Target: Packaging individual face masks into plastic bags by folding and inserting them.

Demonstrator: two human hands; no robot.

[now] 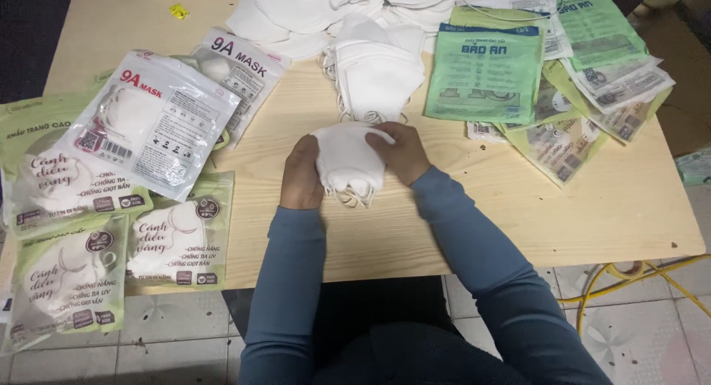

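Both my hands hold a small stack of folded white face masks (348,163) over the middle of a pale wooden table (592,207). My left hand (300,174) grips the stack's left side. My right hand (404,152) covers its right side, fingers curled over the top. White ear loops hang from the stack's lower edge. Just beyond it lies a larger pile of loose white masks (374,70). More loose masks (311,11) spread along the far edge.
Filled mask packets, white (152,122) and pale green (70,274), lie at the left, some overhanging the edge. Empty green and white packets (485,74) are heaped at the right. A yellow cable (637,278) runs across the tiled floor.
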